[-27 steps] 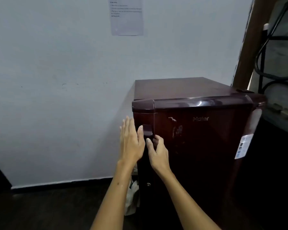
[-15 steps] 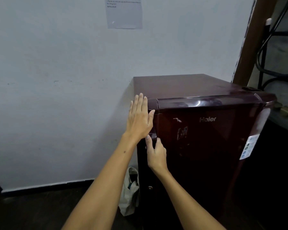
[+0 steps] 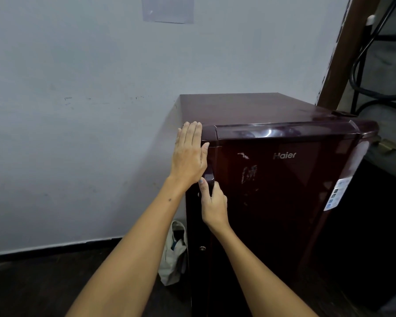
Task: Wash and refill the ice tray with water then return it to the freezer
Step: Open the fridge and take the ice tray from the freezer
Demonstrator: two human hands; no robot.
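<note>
Fingers flat and together, we press our left hand (image 3: pixel 189 154) on the upper left corner of the maroon fridge (image 3: pixel 284 191).

Our right hand (image 3: pixel 214 203) curls round the door handle (image 3: pixel 209 177) at mid-frame, door shut; we see no ice tray. A cloth bag (image 3: pixel 173 255) sits on the floor just left of the fridge.

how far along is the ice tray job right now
Nothing looks done: no ice tray is in view and the fridge door looks shut. In hand: the left hand lies flat against its top corner while the right hand grips the door handle. Left: opening it, washing, refilling, returning the tray.
</note>
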